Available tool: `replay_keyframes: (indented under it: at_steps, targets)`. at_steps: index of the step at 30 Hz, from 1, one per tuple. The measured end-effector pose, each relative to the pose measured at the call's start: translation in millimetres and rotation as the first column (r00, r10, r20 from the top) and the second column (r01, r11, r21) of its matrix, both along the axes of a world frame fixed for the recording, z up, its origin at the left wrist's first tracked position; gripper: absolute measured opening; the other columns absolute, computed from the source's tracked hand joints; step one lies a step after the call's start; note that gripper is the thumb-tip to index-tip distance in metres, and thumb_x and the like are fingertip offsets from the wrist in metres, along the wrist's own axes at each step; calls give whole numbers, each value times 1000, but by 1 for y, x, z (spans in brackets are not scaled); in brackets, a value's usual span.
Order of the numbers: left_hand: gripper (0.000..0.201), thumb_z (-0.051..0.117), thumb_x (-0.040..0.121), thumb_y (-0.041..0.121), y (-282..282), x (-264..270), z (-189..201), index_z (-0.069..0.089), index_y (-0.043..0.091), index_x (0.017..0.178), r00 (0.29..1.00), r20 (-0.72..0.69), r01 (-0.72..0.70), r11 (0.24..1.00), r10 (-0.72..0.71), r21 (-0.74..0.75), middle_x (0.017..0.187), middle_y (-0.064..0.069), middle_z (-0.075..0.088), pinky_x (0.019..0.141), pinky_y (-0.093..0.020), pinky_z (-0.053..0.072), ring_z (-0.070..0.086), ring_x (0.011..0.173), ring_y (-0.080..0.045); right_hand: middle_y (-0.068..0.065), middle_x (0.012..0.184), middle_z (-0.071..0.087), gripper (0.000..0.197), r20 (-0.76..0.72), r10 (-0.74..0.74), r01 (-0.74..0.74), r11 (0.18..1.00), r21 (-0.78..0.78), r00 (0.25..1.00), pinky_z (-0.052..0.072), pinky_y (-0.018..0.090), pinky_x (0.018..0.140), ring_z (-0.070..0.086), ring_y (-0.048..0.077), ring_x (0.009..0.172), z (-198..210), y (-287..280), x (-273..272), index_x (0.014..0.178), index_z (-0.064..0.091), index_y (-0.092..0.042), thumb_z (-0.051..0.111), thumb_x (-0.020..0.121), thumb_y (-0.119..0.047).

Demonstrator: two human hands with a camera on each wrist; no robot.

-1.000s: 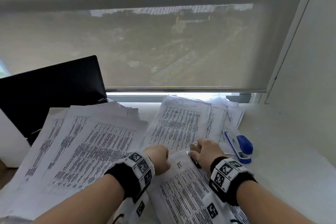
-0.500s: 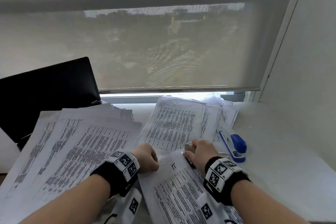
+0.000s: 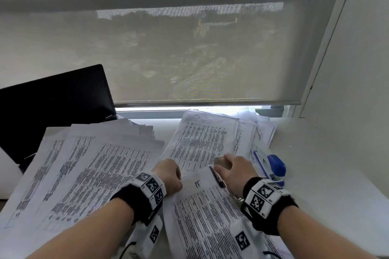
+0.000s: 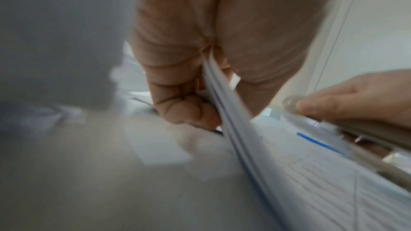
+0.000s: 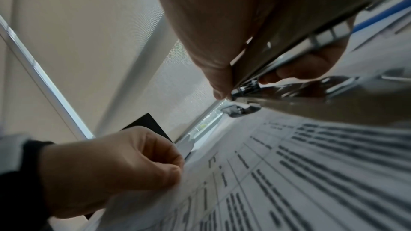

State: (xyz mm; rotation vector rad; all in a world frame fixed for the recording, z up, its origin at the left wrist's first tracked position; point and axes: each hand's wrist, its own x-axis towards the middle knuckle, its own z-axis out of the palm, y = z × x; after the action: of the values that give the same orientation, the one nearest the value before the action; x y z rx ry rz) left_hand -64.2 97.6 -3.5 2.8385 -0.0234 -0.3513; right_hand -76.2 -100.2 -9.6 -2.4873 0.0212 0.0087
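A set of printed sheets (image 3: 210, 212) lies in front of me, its top edge lifted. My left hand (image 3: 169, 176) pinches the top left corner of these sheets (image 4: 224, 104) between thumb and curled fingers. My right hand (image 3: 233, 169) grips a beige and metal stapler (image 3: 219, 174) at the top right corner of the same set. In the right wrist view the stapler (image 5: 289, 62) stands with its jaw apart over the paper (image 5: 311, 173), and the left hand (image 5: 124, 164) holds the edge beside it.
More printed stacks cover the white desk: a big pile (image 3: 84, 170) on the left and another (image 3: 206, 136) by the window. A blue stapler (image 3: 271, 167) lies right of my right hand. A black laptop (image 3: 52, 107) stands at the back left. A lowered blind (image 3: 189, 48) covers the window.
Both hands keep their holds on the sheets and the stapler. The view has shifted slightly; the hands stay at the top edge of the set.
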Motion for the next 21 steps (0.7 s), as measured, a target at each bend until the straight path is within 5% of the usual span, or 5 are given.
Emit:
replay_keyframes:
  at_steps: [4,9,15,18,21]
  targets:
    - [13,63,83,17,11,7,5,74,14,90,997,29,-75,997,74,27,96,-4,70,71,-18,46,64,87,-17,1,111,62,39,18,37,-38,999,30,999,45,30,95,58,17,103,6,-7,-12,119,58,-18,62,88,-40]
    - [8,64,79,22,15,0,14,69,18,82,990,84,-112,993,109,35,90,-3,70,72,-23,50,65,85,-19,-1,107,62,37,-3,56,-56,997,43,998,46,34,96,58,14,100,6,-25,-35,114,59,-20,61,87,-45]
    - [8,58,85,23,-2,-35,33,61,21,77,984,175,16,995,-33,96,80,4,64,65,-23,45,60,77,-14,-4,89,66,16,-75,14,3,974,228,997,56,30,75,66,13,77,10,-58,-93,104,59,-25,59,92,-34]
    - [16,57,86,19,-28,-66,42,57,20,70,973,185,148,988,-138,-41,73,5,59,57,-20,37,54,68,-10,-5,83,66,12,-48,-75,85,964,254,996,47,11,59,63,7,70,7,-86,-132,96,61,-20,57,93,-31]
    - [16,57,85,16,-71,-105,36,57,16,69,957,142,274,947,-252,-166,69,4,56,58,-24,45,52,64,-11,-7,94,63,10,-97,-202,221,933,284,975,42,15,67,59,9,85,-6,-116,-176,101,56,-23,56,95,-31]
